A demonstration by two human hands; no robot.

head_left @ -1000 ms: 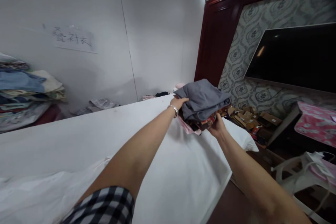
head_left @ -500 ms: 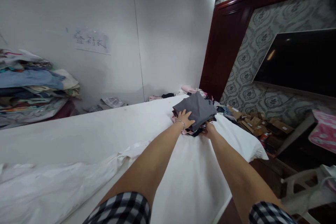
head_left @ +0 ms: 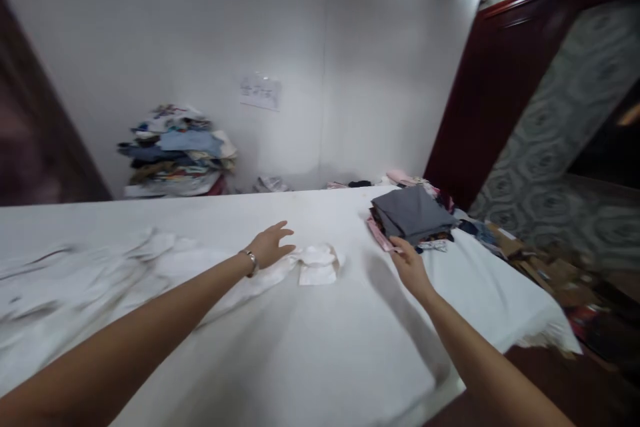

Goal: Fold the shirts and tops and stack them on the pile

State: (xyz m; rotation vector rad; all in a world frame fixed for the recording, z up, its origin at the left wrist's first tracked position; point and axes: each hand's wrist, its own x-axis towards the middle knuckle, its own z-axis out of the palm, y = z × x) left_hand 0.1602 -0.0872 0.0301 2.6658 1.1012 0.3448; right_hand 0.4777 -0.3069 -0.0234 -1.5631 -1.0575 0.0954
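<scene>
My left hand (head_left: 273,245) is over the white table, fingers spread and holding nothing. Close to its fingertips lies the collar-like end of a white shirt (head_left: 317,270), whose crumpled body stretches across the left of the table. My right hand (head_left: 411,265) is at the front edge of a stack of folded clothes (head_left: 383,233), its fingers extended and touching or nearly touching the pink layer. A dark grey folded garment (head_left: 415,210) tops that stack. Motion blurs the picture somewhat.
Against the grey wall stands a tall pile of clothes (head_left: 185,153), below and left of a paper sign (head_left: 260,92). More clothes (head_left: 400,177) lie behind the table's far edge. Cardboard boxes (head_left: 555,273) are heaped on the right, past the white table (head_left: 320,347).
My left hand has come off the grey garment and moved left toward the white shirt. My right hand stays by the stack's front edge. The view has turned left.
</scene>
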